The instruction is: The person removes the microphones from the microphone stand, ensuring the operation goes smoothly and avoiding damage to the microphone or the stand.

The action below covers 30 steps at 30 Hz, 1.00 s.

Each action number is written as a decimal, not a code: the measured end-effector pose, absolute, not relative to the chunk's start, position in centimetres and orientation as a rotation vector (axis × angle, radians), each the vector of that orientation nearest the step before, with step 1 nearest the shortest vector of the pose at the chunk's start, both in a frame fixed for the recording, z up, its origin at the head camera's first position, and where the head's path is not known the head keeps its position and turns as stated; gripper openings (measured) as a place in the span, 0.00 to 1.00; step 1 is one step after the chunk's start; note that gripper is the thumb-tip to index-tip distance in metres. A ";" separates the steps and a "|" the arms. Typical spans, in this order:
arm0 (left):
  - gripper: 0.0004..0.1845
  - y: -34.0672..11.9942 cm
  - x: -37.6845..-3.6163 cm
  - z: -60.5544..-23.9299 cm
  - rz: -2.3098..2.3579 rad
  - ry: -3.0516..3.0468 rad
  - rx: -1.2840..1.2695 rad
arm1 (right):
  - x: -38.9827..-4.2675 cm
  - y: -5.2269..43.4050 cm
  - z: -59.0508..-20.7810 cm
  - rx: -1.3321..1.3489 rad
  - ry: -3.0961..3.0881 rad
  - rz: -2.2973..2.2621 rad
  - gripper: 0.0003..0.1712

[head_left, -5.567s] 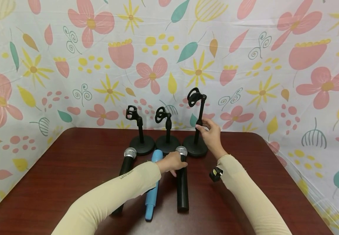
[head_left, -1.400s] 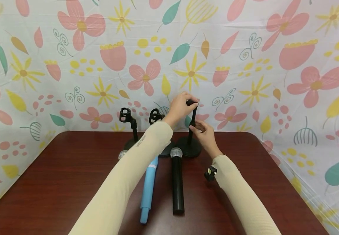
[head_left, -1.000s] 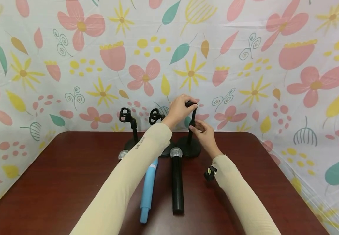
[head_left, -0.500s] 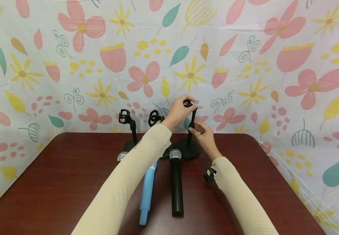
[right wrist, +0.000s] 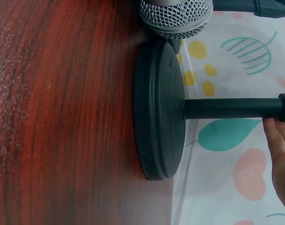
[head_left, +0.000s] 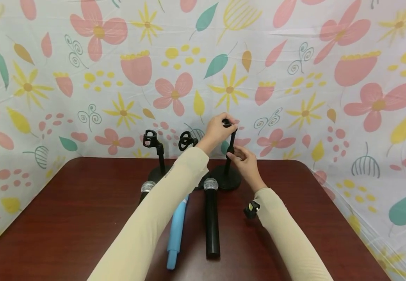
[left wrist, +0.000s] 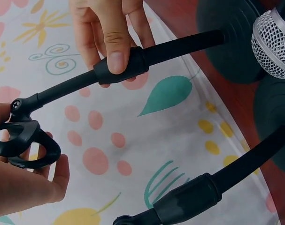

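My left hand (head_left: 215, 132) grips the ring-shaped clip (left wrist: 36, 150) at the top of the right-hand black microphone stand (head_left: 226, 178). In the left wrist view the thumb and fingers stand around this clip. Lower on the same stand, my right hand (head_left: 248, 166) pinches the collar (left wrist: 139, 63) of the pole, thumb on the near side. The stand's round base (right wrist: 158, 112) sits on the table in the right wrist view. Just in front of it lies a black microphone (head_left: 212, 222) with a silver mesh head.
A left stand (head_left: 158, 171) and a middle stand (head_left: 185, 141) stand alongside, the middle one partly behind my left sleeve. A blue microphone (head_left: 176, 230) and another black microphone (head_left: 147, 187) lie partly under that sleeve. Patterned cloth (head_left: 287, 50) hangs close behind the table (head_left: 66, 218).
Since the oldest frame my left hand has risen from the black microphone to the right stand's clip. My right hand stays at the collar. Over the last second both hands barely move.
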State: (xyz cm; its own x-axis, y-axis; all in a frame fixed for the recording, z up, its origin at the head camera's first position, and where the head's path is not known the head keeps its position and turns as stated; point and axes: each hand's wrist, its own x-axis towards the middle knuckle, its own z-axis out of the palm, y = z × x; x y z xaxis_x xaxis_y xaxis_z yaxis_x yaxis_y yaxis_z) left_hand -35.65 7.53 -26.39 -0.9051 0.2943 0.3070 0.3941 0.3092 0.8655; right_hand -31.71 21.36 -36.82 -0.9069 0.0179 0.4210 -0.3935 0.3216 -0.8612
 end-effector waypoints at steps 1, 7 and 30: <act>0.03 7.5 -35.6 -26.4 -1.670 -2.470 -0.649 | -31.7 21.4 -36.8 0.331 -2.241 1.613 0.27; 0.02 7.6 -35.6 -27.2 -1.661 -2.477 -0.652 | -32.1 21.7 -37.2 0.323 -2.228 1.653 0.27; 0.04 7.1 -35.9 -30.5 -1.555 -2.597 -0.694 | -34.2 22.5 -39.2 0.273 -2.243 1.689 0.29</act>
State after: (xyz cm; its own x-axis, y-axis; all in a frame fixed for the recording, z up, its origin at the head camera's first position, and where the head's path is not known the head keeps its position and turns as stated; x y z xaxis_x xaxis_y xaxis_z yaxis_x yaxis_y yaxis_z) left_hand -35.91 7.13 -30.50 -0.8995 0.3557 0.2538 0.3916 0.3986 0.8293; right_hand -34.18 22.47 -39.21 -0.9308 0.0388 0.3634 -0.3386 0.2827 -0.8975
